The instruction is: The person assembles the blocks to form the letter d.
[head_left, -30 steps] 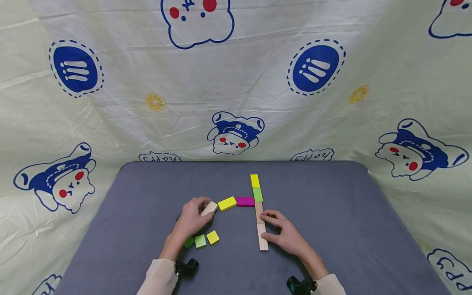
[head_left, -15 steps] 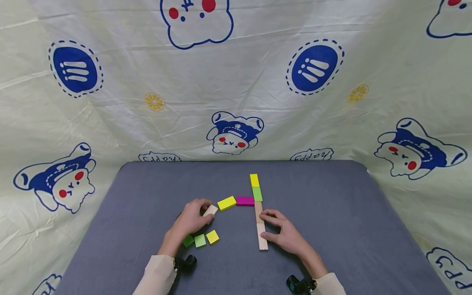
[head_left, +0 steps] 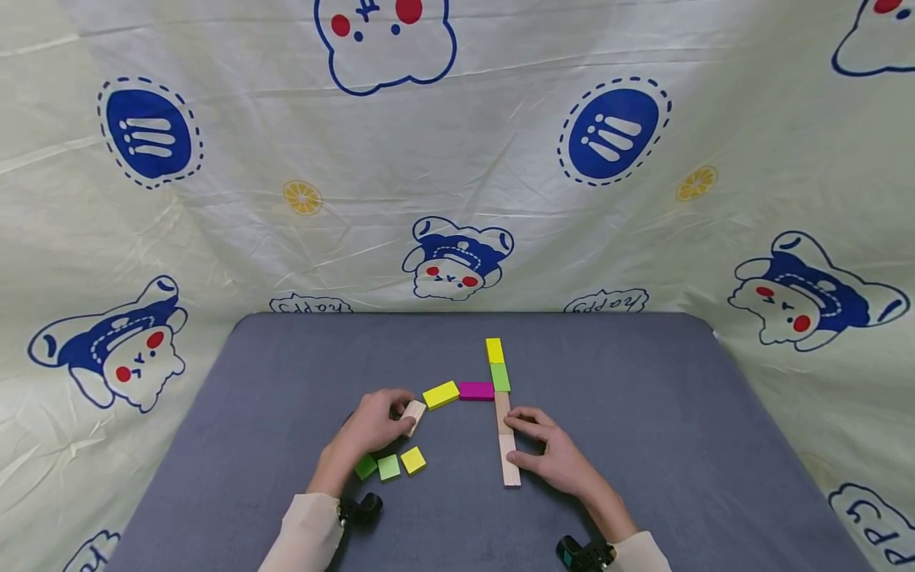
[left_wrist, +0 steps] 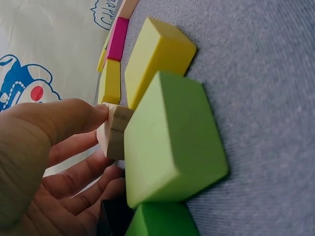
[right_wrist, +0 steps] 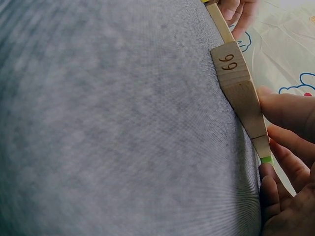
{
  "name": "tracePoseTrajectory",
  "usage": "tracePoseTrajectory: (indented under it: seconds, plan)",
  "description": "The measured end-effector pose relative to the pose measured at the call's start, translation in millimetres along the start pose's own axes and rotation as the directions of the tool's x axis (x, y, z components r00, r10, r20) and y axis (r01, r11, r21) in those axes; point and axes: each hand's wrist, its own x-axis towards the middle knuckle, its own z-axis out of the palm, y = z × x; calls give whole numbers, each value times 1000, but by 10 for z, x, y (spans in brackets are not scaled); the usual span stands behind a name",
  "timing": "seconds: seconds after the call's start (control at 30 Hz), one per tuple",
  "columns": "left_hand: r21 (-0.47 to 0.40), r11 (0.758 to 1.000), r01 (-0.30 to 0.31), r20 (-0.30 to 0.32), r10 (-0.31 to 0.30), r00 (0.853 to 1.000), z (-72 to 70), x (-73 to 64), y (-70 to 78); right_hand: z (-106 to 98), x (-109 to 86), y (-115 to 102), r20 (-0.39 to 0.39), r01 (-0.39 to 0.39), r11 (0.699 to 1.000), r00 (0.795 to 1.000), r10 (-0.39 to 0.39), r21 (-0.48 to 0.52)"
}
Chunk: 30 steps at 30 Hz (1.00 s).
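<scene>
Between thumb and fingers, my left hand (head_left: 372, 421) pinches a plain wooden block (head_left: 415, 416), standing at an angle by the left end of a yellow block (head_left: 440, 395). That yellow block meets a magenta block (head_left: 476, 391), which runs to a straight column of blocks. The column has a yellow block (head_left: 494, 350) at the far end, then a light green block (head_left: 499, 377), then two plain wooden blocks end to end. My right hand (head_left: 554, 453) touches the right side of both with thumb and fingertips; the nearer wooden block (right_wrist: 231, 64) bears engraved digits.
Three loose blocks lie near my left wrist: dark green (head_left: 366, 467), light green (head_left: 389, 468) and yellow (head_left: 413, 461). A dark block (left_wrist: 115, 216) shows beside the left fingers in the left wrist view. Grey cloth (head_left: 643, 413) covers the table; a printed curtain (head_left: 515, 199) hangs behind.
The wooden block in my left hand has turned to a steeper angle, its far end staying near the yellow block. My right hand and the column have kept their places.
</scene>
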Motion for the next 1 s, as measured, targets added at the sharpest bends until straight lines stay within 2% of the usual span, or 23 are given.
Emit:
tracePoseTrajectory:
  seconds: [0.2, 1.0]
  plan:
    - [-19, 999, 40, -3, -40, 999, 23, -2, 15, 3, 4, -3, 0, -1, 1000, 1000, 1, -4]
    - [-38, 998, 54, -14, -55, 998, 41, -28, 31, 18, 7, 27, -6, 26, 1000, 1000, -26, -8]
